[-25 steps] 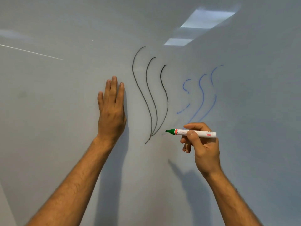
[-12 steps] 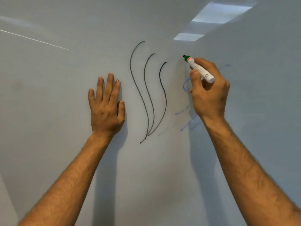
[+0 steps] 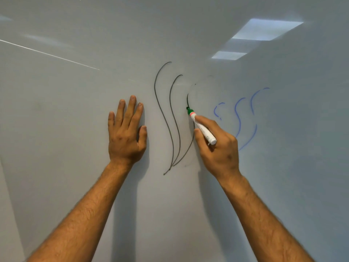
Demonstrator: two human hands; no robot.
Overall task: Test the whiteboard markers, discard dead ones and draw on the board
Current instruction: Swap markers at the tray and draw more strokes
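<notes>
Reaching up from the bottom edge of the view, two bare forearms lead to the whiteboard (image 3: 75, 167), which fills the whole picture. Nearest on the right side, the right hand (image 3: 219, 148) is closed around a white-barrelled marker (image 3: 203, 127), the thumb and forefinger pinching the barrel while the other fingers curl beneath it. That marker tilts up and to the left, its rear end sticking out above the knuckles and its green tip (image 3: 188, 108) touching the board on the third of the black curved lines (image 3: 171, 118). A red band sits just behind the green collar. On the other side, the left hand (image 3: 126, 135) lies flat on the board with fingers straight and close together and the thumb out to the right; it holds nothing. It rests just beside the black curves, which sweep down and meet in a point between the two wrists. Further right, partly behind the right hand, run three thinner blue curved lines (image 3: 238, 118), some of them broken and faint. Higher on the glossy surface, the reflection of ceiling light panels (image 3: 264, 31) shows at the upper right, and a thin bright streak (image 3: 49, 54) crosses the upper left
</notes>
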